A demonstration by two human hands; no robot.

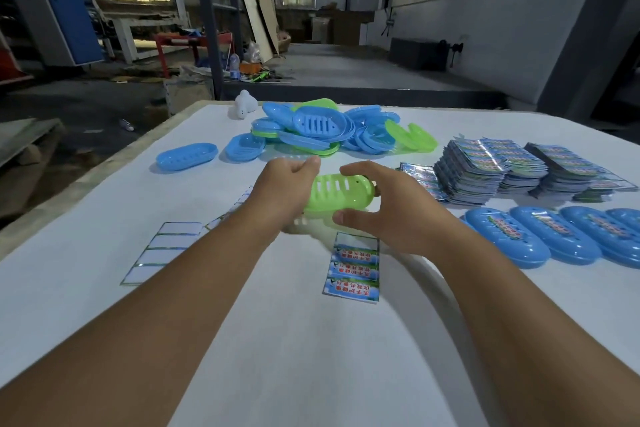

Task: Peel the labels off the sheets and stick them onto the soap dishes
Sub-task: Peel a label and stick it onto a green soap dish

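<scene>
Both hands are holding a green soap dish (341, 192) just above the middle of the white tabletop (104, 288), slotted underside facing up. The left hand (282, 189) is curling its grip around the dish's left end, and the right hand (381, 206) is wrapping its grip around the right end, with the thumb showing along the near edge. Just near of the dish, a label sheet (352, 269) is lying flat with three printed labels remaining and its top slot looking bare. An emptied backing sheet (162, 251) is lying to the left. At the far side of the tabletop, a heap of unlabelled blue and green dishes (322, 130) is waiting, with a single blue dish (187, 156) lying apart to its left. Stacks of fresh label sheets (485, 170) are sitting at the far right, and a row of finished blue dishes (519, 241), each carrying a label, is lined up at the near right. The green dish is likely to feel light, thin and stiff, with smooth, somewhat slippery plastic, so holding it by the two rounded ends while leaving the slotted middle free for a label seems sensible. The labels are probably flimsy and sticky, best lifted from a corner; whether one is already on this dish I cannot tell.
</scene>
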